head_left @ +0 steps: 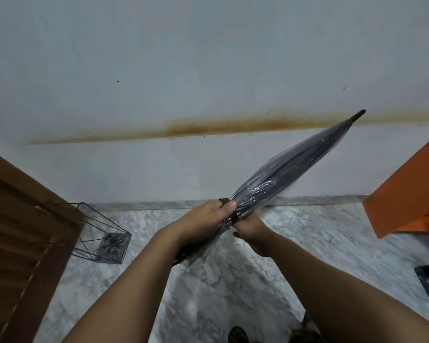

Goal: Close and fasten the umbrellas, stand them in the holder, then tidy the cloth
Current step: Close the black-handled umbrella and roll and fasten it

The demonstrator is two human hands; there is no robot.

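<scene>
Our left hand [212,211] pinched the strap [229,209] while our right hand [249,225] gripped the umbrella [290,169]; loosening risked the canopy unfurling.

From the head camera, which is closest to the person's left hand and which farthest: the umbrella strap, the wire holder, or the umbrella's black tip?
1. Umbrella strap: pinched by the left hand.
2. Wire holder: on the floor, lower left.
3. Umbrella tip: far upper right, toward the wall.
</scene>
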